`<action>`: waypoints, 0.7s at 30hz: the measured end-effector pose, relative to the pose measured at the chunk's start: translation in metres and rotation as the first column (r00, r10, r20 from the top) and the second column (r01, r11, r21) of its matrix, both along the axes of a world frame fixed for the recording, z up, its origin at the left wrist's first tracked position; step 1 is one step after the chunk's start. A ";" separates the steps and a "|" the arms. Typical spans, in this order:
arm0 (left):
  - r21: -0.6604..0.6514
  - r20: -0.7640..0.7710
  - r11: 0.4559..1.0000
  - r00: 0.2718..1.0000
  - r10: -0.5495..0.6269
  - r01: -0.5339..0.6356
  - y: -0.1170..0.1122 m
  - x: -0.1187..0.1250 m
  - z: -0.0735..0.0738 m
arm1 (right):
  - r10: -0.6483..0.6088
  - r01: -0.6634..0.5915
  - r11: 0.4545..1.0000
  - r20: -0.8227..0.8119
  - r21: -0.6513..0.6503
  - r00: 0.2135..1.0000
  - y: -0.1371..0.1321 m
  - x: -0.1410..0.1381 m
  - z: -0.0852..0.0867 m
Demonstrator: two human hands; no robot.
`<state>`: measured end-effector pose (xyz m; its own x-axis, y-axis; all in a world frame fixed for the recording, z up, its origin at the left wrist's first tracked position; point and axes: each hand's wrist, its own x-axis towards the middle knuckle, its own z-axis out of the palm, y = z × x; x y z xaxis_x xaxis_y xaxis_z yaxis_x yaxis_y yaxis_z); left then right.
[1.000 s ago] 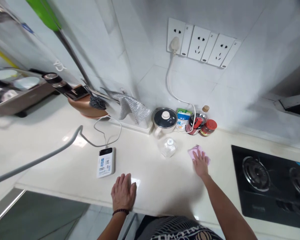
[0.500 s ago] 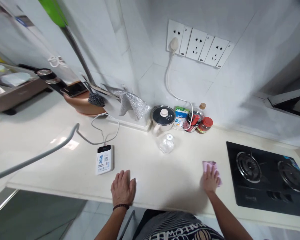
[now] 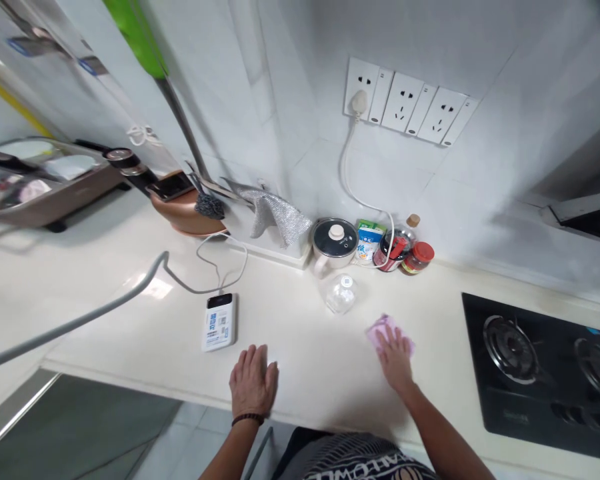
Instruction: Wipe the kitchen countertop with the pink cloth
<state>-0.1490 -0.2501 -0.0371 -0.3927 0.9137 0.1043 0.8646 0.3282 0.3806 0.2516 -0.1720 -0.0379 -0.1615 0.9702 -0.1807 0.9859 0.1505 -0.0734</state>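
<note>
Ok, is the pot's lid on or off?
On: the dark lid, pale knob uppermost, covers the top of the pot.

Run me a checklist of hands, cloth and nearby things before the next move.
1. Right hand on the pink cloth: ok, fingers spread over it.
2. Left hand off the power bank: ok, it rests on the counter with a gap between.
3. Cloth apart from the clear container and the stove: ok, it touches neither.
4. Cord clear of the jars: not ok, it crosses in front of one.
5. Plug in the socket: ok, it is in.
6. Counter dry under the cloth: cannot tell, hidden.
</note>
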 end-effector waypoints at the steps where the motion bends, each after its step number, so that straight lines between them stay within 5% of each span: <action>1: -0.006 -0.002 1.000 1.000 0.004 -0.004 0.000 0.000 0.000 | -0.084 0.083 0.996 0.037 0.027 0.996 0.009 0.019 -0.001; 4: -0.021 -0.006 1.000 1.000 0.016 -0.016 -0.001 -0.001 0.000 | -0.287 0.279 0.956 0.090 0.094 0.954 0.045 0.063 -0.005; 7: -0.033 0.004 0.999 1.000 0.013 -0.013 -0.001 -0.001 0.000 | -0.413 0.403 0.909 0.097 0.108 0.906 0.086 0.071 -0.006; 9: -0.033 0.011 0.999 1.000 0.015 -0.015 -0.002 0.000 -0.001 | -0.385 0.378 0.922 0.096 0.081 0.918 0.111 0.052 -0.004; 16: -0.032 0.006 0.999 1.000 0.020 -0.019 -0.004 -0.001 -0.005 | -0.007 0.007 0.997 0.000 -0.071 1.000 0.187 -0.066 0.010; 21: -0.079 0.012 0.996 0.999 0.030 -0.029 -0.005 -0.003 -0.006 | 0.028 -0.032 0.986 -0.027 -0.161 0.999 0.229 -0.100 0.016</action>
<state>-0.1523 -0.2550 -0.0431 -0.4203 0.9070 0.0276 0.8494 0.3825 0.3636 0.1513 0.0568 -0.0224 -0.1961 0.9234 -0.3299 0.9788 0.1638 -0.1233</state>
